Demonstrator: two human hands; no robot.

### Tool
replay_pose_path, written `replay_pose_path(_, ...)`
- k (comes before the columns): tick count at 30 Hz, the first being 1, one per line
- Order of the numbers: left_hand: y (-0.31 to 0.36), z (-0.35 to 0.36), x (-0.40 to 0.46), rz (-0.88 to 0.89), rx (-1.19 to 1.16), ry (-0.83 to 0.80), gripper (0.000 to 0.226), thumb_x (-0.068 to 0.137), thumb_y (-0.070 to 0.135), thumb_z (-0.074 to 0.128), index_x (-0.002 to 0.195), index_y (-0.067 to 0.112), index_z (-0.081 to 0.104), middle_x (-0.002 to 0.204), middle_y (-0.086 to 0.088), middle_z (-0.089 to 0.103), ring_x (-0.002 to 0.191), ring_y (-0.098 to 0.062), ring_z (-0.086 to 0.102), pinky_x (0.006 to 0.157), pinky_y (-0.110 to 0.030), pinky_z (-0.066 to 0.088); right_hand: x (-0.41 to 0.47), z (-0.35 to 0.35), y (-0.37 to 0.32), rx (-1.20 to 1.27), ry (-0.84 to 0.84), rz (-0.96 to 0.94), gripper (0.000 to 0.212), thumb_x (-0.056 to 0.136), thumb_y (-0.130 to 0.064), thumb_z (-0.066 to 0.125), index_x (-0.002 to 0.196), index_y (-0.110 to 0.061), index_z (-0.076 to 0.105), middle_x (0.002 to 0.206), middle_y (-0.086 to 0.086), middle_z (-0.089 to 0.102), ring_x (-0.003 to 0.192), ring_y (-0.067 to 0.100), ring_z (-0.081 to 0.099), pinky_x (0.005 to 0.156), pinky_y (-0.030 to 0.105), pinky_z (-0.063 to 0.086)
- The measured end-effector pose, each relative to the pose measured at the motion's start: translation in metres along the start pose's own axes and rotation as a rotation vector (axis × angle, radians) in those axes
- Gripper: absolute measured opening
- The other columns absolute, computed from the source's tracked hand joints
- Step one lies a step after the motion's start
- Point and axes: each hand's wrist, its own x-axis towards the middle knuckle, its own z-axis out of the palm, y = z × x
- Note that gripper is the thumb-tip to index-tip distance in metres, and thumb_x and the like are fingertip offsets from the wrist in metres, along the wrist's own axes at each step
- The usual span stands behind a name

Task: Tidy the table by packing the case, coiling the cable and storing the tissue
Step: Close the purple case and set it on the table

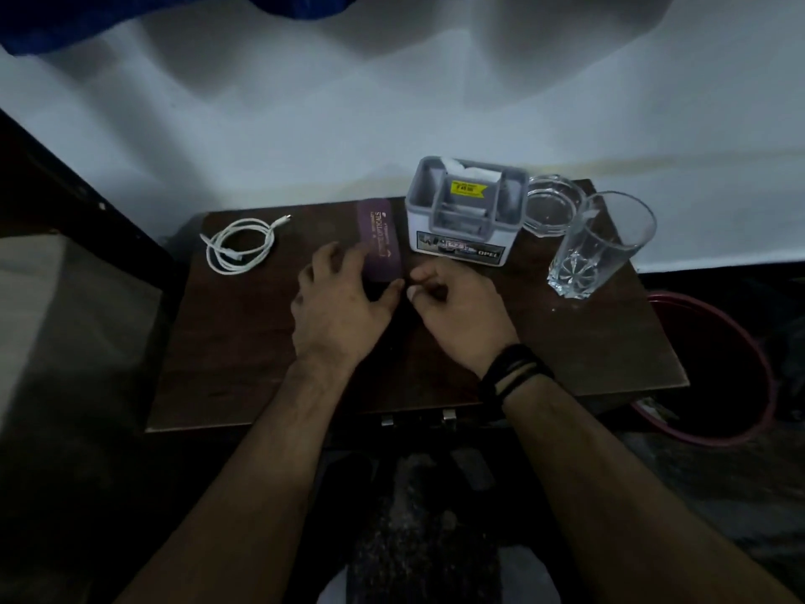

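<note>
Hands are meeting mid-table (244,364). Your left hand (337,307) is lying spread over the near end of the purple case (380,239), fingers relaxed, touching it. Your right hand (457,311) is sitting just right of it with fingers curled in; whether it's pinching anything, you can't tell from this dim view. White cable (237,246) is lying coiled at far left. Tissue (472,171) is sticking out of the grey holder (464,211), far of the case. Tall glass (599,246) and ashtray (551,204) are standing at far right.
</note>
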Motion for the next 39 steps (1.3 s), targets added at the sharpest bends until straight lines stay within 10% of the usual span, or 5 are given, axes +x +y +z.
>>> replay_pose_path(8, -0.008, 0.016, 0.017, -0.014, 0.011, -0.064, 0.067, 0.085, 0.065, 0.057, 0.143, 0.04, 0.039, 0.142, 0.001, 0.057, 0.136, -0.032, 0.043, 0.11, -0.063, 0.033, 0.004, -0.004, 0.001, 0.089, -0.011, 0.055, 0.011, 0.091, -0.025, 0.07, 0.102, -0.027, 0.071, 0.087, -0.022, 0.065, 0.096, 0.012, 0.068, 0.095, 0.038, 0.054)
replay_pose_path(15, -0.025, -0.015, -0.002, -0.135, -0.263, 0.078, 0.054, 0.081, 0.039, 0.071, 0.132, 0.034, 0.053, 0.123, 0.003, 0.069, 0.113, -0.024, 0.064, 0.095, -0.038, 0.05, 0.003, -0.002, 0.004, 0.222, -0.058, 0.09, 0.014, 0.089, -0.028, 0.072, 0.102, -0.031, 0.068, 0.093, -0.013, 0.069, 0.09, 0.017, 0.07, 0.091, 0.038, 0.058)
replay_pose_path(17, -0.023, -0.029, -0.017, -0.172, -0.448, 0.137, 0.047, 0.081, 0.031, 0.073, 0.126, 0.033, 0.059, 0.112, 0.012, 0.071, 0.102, -0.011, 0.067, 0.089, -0.024, 0.049, 0.001, -0.005, -0.002, 0.36, -0.121, 0.18, 0.023, 0.092, -0.029, 0.071, 0.114, -0.025, 0.067, 0.103, -0.004, 0.071, 0.081, 0.01, 0.069, 0.075, 0.02, 0.056)
replay_pose_path(20, -0.013, -0.043, -0.044, -0.138, -0.621, 0.19, 0.039, 0.08, 0.027, 0.07, 0.118, 0.031, 0.063, 0.096, 0.031, 0.068, 0.088, 0.011, 0.063, 0.077, -0.006, 0.043, -0.001, -0.007, -0.012, 0.618, -0.232, 0.407, 0.03, 0.091, -0.044, 0.069, 0.118, -0.034, 0.065, 0.105, -0.012, 0.076, 0.087, 0.007, 0.071, 0.077, 0.03, 0.05)
replay_pose_path(39, 0.001, -0.036, -0.027, -0.09, -0.401, -0.206, 0.034, 0.084, 0.039, 0.07, 0.109, 0.031, 0.048, 0.093, 0.017, 0.059, 0.087, -0.013, 0.062, 0.079, -0.032, 0.046, 0.006, 0.007, -0.015, 0.996, -0.263, 0.633, 0.025, 0.093, -0.029, 0.065, 0.118, -0.033, 0.062, 0.097, -0.005, 0.074, 0.097, 0.02, 0.065, 0.086, 0.043, 0.045)
